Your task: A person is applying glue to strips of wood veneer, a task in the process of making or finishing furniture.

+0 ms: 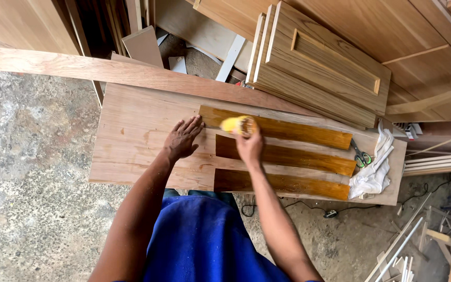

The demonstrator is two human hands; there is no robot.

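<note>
Paintbrush (238, 125), yellow-handled, sits clenched in the right hand (249, 146), its bristles pressed on the left end of the farthest of three glossy, amber-stained wooden strips (288, 156) lying side by side on a pale plywood board (131, 130). Just left of those fingers, the left hand (181, 140) rests flat on the board, fingers spread and released, fingertips touching the top strip's end. Well right of both hands lie green-handled scissors (360, 156) and a crumpled white rag (374, 169). Beyond the fingertips stand stacked wooden cabinet doors (319, 68). No packages or labels show.
</note>
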